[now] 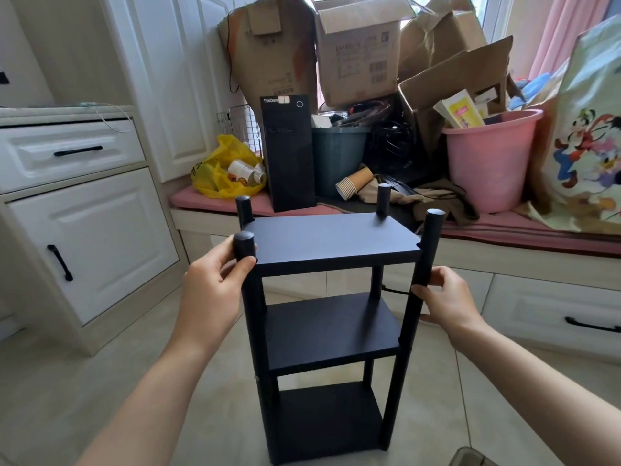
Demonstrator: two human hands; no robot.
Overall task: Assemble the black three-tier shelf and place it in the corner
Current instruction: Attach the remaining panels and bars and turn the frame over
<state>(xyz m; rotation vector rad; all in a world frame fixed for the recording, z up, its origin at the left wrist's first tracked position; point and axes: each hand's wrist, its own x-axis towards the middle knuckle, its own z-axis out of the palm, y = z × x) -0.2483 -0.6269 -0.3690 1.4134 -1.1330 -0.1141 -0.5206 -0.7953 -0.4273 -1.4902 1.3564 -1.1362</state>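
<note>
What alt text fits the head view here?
A black three-tier shelf stands upright on a tiled floor; the left hand grips its front-left post at the top board, the right hand its front-right post just below. Behind, a window seat holds cardboard boxes, a black PC tower and a pink bucket.

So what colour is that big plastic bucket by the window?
Pink. The big round plastic bucket shows best in the head view.
</note>
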